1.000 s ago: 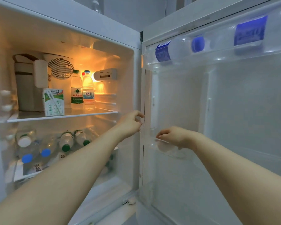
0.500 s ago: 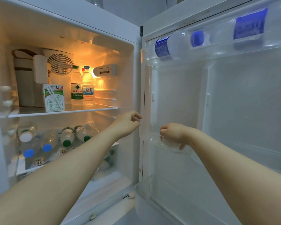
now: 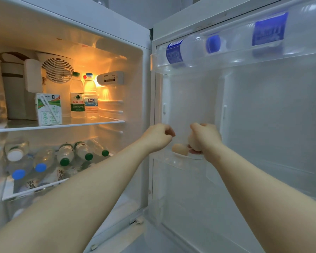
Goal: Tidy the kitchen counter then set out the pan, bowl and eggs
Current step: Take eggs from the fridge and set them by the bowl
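right hand point(image 3: 206, 137): wrapped over the top of one egg point(image 3: 194, 146), fingers and thumb curled round it. Its lower end pokes out under my palm, just above the door shelf point(image 3: 179, 161).
left hand point(image 3: 157, 136): just left of the door shelf, fingers curled in toward the palm, nothing in them as far as I can tell.
second egg point(image 3: 180, 149): lying on its side in the door shelf, right beside the one I'm holding. Can't tell if they're touching.
where I reckon we are: on the eggs part, one in hand and one to go. Pan and bowl aren't in view.
worry 1: squeeze too hard and the shell cracks. Too loose and, since the grip's from above, it slides out the bottom.
worry 2: clipping the held egg on the second egg or on the door shelf's clear front rim as I pull it out.
worry 3: sending the left hand in for the second egg while the right is at the door shelf, so the two bump in that tight spot.
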`<control>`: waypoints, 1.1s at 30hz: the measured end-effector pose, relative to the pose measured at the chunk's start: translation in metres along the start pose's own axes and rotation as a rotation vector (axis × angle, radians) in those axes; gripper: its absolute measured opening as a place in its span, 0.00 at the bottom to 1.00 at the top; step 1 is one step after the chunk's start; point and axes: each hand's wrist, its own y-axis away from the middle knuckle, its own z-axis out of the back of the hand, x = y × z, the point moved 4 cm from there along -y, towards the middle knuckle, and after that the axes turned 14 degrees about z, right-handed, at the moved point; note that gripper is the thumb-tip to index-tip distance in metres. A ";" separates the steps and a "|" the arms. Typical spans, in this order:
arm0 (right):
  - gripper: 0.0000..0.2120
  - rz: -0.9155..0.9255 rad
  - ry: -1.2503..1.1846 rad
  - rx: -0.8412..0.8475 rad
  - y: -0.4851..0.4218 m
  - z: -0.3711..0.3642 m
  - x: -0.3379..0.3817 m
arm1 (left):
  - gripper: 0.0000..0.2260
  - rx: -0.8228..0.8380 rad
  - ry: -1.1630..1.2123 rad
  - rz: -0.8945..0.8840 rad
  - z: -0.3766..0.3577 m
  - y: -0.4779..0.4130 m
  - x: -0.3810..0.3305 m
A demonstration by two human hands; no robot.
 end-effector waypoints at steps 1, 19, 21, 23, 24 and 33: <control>0.09 0.001 -0.019 -0.016 0.002 0.001 0.001 | 0.14 0.025 -0.045 -0.017 -0.007 -0.001 -0.006; 0.11 0.027 0.028 -0.042 0.008 0.008 0.008 | 0.09 0.365 -0.331 0.032 -0.056 -0.025 -0.023; 0.12 0.024 0.013 -0.031 0.008 0.008 0.008 | 0.04 0.377 -0.327 0.042 -0.059 -0.028 -0.022; 0.12 0.017 -0.010 -0.020 0.009 0.009 0.008 | 0.05 0.377 -0.326 0.047 -0.061 -0.029 -0.021; 0.12 0.015 -0.016 -0.014 0.009 0.009 0.008 | 0.07 0.371 -0.325 0.046 -0.062 -0.032 -0.020; 0.11 0.016 -0.004 0.001 0.008 0.008 0.005 | 0.10 0.379 -0.271 0.079 -0.059 -0.025 -0.018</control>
